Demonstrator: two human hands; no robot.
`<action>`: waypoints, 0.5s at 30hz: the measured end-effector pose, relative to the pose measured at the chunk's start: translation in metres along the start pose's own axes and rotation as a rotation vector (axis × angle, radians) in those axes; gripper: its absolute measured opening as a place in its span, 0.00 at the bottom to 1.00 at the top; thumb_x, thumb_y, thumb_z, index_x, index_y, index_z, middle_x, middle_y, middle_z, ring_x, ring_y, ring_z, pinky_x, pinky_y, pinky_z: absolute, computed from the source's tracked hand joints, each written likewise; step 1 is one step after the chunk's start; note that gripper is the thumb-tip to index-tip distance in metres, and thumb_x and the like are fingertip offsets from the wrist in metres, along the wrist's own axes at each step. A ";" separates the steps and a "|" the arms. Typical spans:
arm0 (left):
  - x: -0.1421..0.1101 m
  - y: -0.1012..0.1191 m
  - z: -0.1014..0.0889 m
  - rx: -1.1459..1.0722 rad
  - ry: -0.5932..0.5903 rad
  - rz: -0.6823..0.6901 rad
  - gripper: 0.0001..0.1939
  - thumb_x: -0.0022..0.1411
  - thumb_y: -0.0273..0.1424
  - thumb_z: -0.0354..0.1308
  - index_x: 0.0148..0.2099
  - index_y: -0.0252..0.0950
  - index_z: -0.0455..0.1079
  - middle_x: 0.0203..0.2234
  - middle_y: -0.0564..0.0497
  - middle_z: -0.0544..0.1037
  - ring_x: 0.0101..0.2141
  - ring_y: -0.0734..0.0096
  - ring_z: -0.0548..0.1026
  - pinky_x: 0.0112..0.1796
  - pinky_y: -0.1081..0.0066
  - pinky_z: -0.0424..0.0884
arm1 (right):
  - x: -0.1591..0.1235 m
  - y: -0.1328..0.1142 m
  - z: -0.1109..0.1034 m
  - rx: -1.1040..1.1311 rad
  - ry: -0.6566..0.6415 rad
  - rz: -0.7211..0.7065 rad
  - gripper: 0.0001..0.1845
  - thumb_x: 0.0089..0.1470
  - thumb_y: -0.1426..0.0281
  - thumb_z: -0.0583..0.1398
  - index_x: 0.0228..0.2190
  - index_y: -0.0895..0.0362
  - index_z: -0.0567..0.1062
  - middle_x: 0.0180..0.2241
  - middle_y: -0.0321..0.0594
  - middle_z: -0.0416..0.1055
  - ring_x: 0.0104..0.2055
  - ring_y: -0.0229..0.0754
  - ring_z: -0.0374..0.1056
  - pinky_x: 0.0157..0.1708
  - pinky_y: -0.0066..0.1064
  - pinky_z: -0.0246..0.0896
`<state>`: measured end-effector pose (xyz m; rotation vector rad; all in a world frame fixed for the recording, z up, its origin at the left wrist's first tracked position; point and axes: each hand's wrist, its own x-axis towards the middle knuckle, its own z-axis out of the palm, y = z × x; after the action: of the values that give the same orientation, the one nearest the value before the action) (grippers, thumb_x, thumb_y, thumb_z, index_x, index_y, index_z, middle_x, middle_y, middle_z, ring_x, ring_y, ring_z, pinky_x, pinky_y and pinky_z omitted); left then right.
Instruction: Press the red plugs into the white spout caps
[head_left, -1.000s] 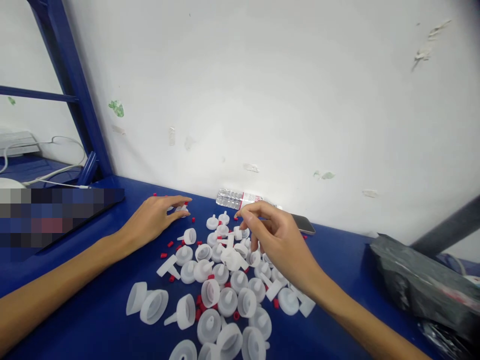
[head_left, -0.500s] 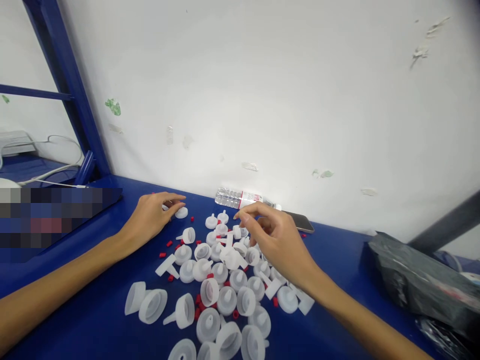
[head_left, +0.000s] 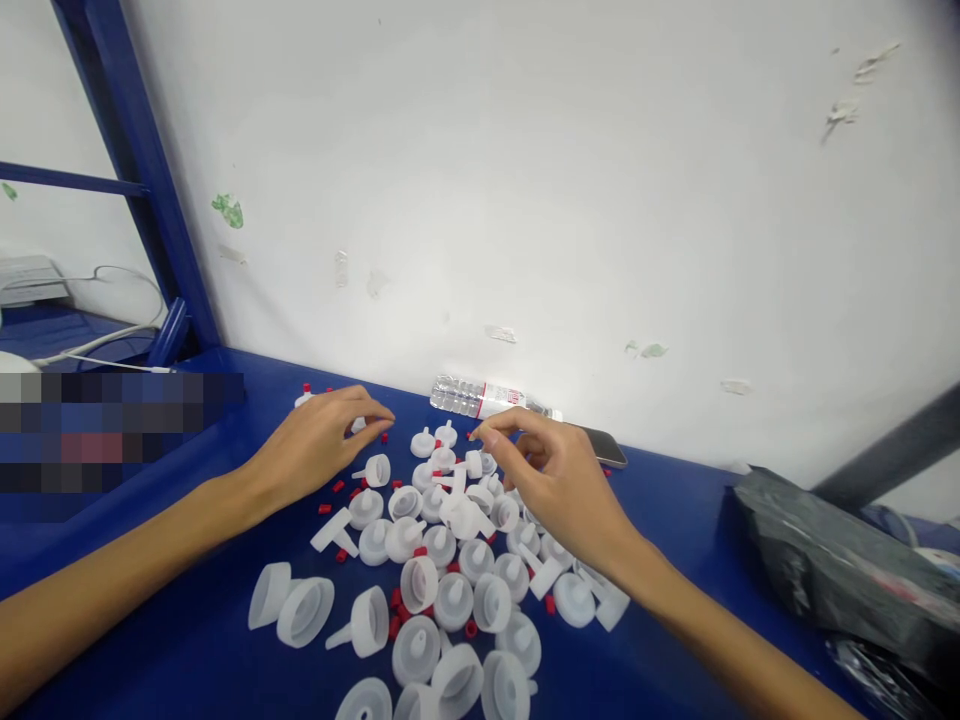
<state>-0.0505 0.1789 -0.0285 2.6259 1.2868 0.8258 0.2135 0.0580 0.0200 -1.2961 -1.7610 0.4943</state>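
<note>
Several translucent white spouted bottle caps (head_left: 454, 600) lie in a loose heap on the blue table (head_left: 225, 610), some spout up, some on their sides. Small red tip caps (head_left: 471, 629) are scattered among them. My left hand (head_left: 326, 432) hovers at the heap's far left, thumb and forefinger a little apart with nothing between them. Just behind its fingers a white spouted cap (head_left: 359, 425) is partly hidden. At the far side of the heap, my right hand (head_left: 559, 470) pinches a small red tip cap (head_left: 472, 435) between thumb and forefinger.
A clear water bottle (head_left: 457, 394) lies against the white wall, with a phone (head_left: 604, 447) beside it, partly behind my right hand. A dark plastic bag (head_left: 832, 550) sits at the right. Red-tipped white caps (head_left: 304, 397) stand behind my left hand. A blue frame (head_left: 150, 190) rises at left.
My left hand has moved right, away from the white cap at the far left, uncovering red-tipped caps behind it. The right hand stays almost in place, with the red tip cap now showing at its fingertips.
</note>
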 end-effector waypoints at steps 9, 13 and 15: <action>0.000 -0.013 0.013 -0.026 -0.135 0.018 0.15 0.69 0.39 0.52 0.42 0.41 0.80 0.40 0.48 0.81 0.39 0.57 0.78 0.40 0.63 0.68 | -0.001 0.003 0.003 -0.050 -0.002 -0.048 0.10 0.66 0.66 0.60 0.33 0.54 0.80 0.32 0.33 0.77 0.26 0.34 0.66 0.25 0.28 0.59; -0.001 -0.010 0.011 -0.071 -0.094 -0.004 0.14 0.69 0.40 0.53 0.42 0.41 0.78 0.39 0.49 0.81 0.37 0.59 0.78 0.39 0.63 0.68 | -0.001 0.004 0.003 -0.069 0.002 -0.048 0.10 0.66 0.67 0.60 0.33 0.54 0.80 0.31 0.33 0.77 0.26 0.34 0.65 0.25 0.29 0.58; -0.001 -0.004 0.008 -0.103 -0.060 -0.012 0.15 0.69 0.42 0.53 0.43 0.41 0.78 0.39 0.51 0.83 0.38 0.60 0.78 0.40 0.64 0.68 | -0.001 0.004 0.003 -0.071 0.005 -0.050 0.10 0.66 0.67 0.60 0.33 0.54 0.80 0.32 0.33 0.77 0.26 0.35 0.66 0.25 0.29 0.58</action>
<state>-0.0495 0.1821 -0.0373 2.5401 1.2109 0.7833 0.2130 0.0590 0.0154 -1.2980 -1.8166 0.4039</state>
